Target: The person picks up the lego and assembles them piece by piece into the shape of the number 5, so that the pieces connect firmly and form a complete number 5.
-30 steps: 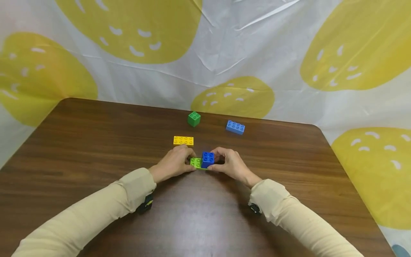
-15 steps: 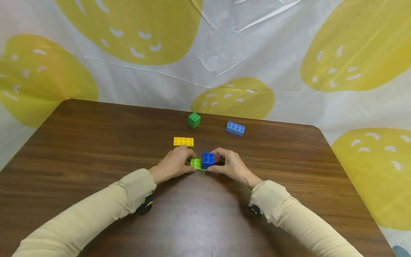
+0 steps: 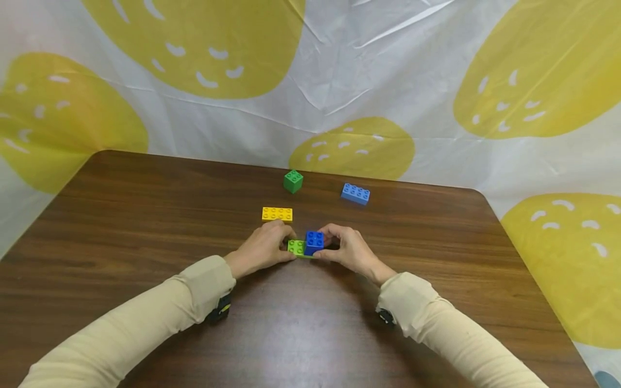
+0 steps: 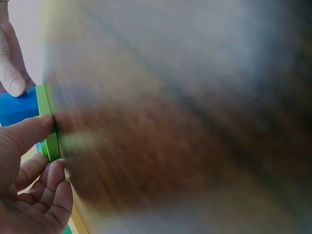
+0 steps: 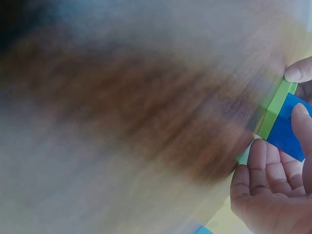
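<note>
A light green flat brick [image 3: 295, 247] lies on the wooden table [image 3: 145, 215] with a dark blue cube brick [image 3: 314, 242] standing on its right end. My left hand [image 3: 264, 247] pinches the green brick's left end; its thumb shows against the green brick's [image 4: 48, 124] edge in the left wrist view. My right hand [image 3: 346, 248] grips the blue brick from the right, its thumb on the blue brick [image 5: 287, 129] above the green brick [image 5: 274, 109] in the right wrist view. Both wrist views are blurred.
A yellow flat brick [image 3: 277, 213] lies just beyond my left hand. Farther back stand a dark green cube brick [image 3: 293, 180] and a light blue brick [image 3: 355, 193]. A white and yellow sheet [image 3: 339, 81] hangs behind the table's far edge.
</note>
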